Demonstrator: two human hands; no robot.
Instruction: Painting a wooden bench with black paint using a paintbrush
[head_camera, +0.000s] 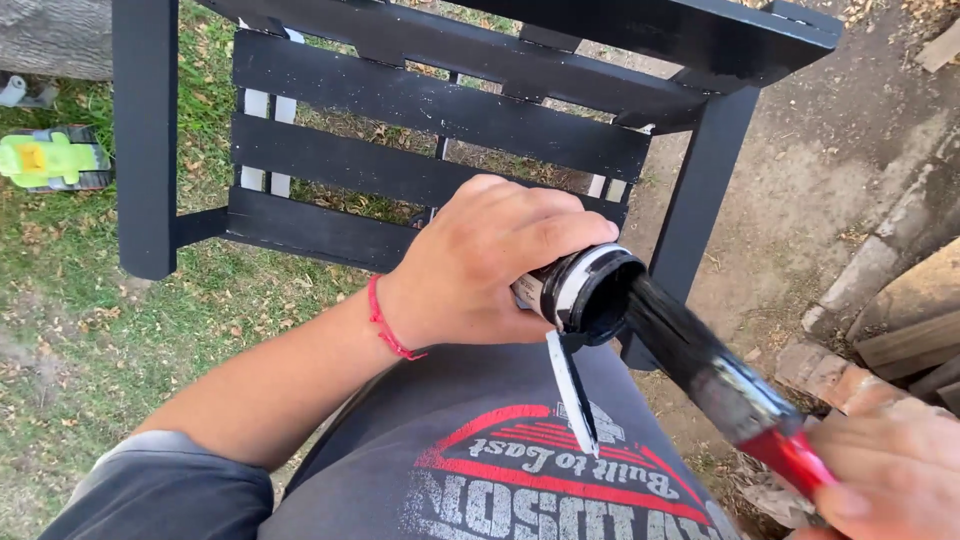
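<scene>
My left hand (490, 265) is wrapped around a small tin of black paint (585, 290), tilted with its open mouth toward the right. A paint-smeared stick or drip (572, 390) hangs down from the tin's rim. My right hand (890, 470), at the lower right corner, grips the red handle of a flat paintbrush (715, 370). The brush's black bristles reach into the mouth of the tin. A red string bracelet sits on my left wrist.
A black-painted wooden slatted frame (440, 110), like a chair or bench, stands just beyond my hands on grass. Bare dirt and bricks (830, 375) lie to the right, with wooden boards (915, 310) beside them. A green toy (50, 160) lies at the left.
</scene>
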